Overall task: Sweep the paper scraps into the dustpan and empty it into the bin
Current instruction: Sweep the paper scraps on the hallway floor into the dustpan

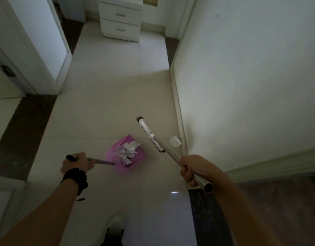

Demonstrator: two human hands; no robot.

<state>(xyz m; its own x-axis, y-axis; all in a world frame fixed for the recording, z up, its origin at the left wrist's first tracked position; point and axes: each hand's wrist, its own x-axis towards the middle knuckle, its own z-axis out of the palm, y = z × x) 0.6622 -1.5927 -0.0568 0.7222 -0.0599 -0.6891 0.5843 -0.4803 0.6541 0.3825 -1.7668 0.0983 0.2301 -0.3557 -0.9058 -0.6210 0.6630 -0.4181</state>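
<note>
A pink dustpan (115, 153) sits at the middle of the tiled floor, blurred, with a heap of white paper scraps (128, 150) inside it. My left hand (78, 163) grips the end of its long thin handle. My right hand (192, 168) holds the metal pole of a broom, whose white head (149, 133) with dark bristles rests on the floor just right of the dustpan. One loose white paper scrap (175, 141) lies by the right wall's skirting, right of the broom head. No bin is in view.
A white drawer cabinet (122, 20) stands at the far end of the corridor. A white wall (242, 77) runs close along the right, a door frame (51, 55) along the left. Dark floor strips border both sides. My foot (115, 226) shows at the bottom.
</note>
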